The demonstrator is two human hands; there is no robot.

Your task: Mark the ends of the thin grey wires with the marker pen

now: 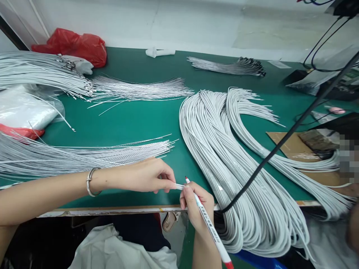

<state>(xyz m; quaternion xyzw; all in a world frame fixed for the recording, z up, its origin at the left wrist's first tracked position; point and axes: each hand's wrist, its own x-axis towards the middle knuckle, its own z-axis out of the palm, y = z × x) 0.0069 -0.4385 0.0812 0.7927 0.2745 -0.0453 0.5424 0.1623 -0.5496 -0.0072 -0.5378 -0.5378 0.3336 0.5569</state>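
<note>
Over the table's front edge, my left hand is closed, pinching a few thin white wires. The wires run across to my right hand, whose thumb and finger also close on them. A white marker pen with red ends rests in my right hand, slanting with its red tip up by the wires. Behind my left hand lies a spread bundle of thin white wires. Just right of my right hand, thick looped bundles of white cable hang over the edge.
On the green table are more wire bundles, a dark-ended bundle, a red plastic bag and a clear bag. A black cord crosses diagonally at right, near cardboard and another person's arm.
</note>
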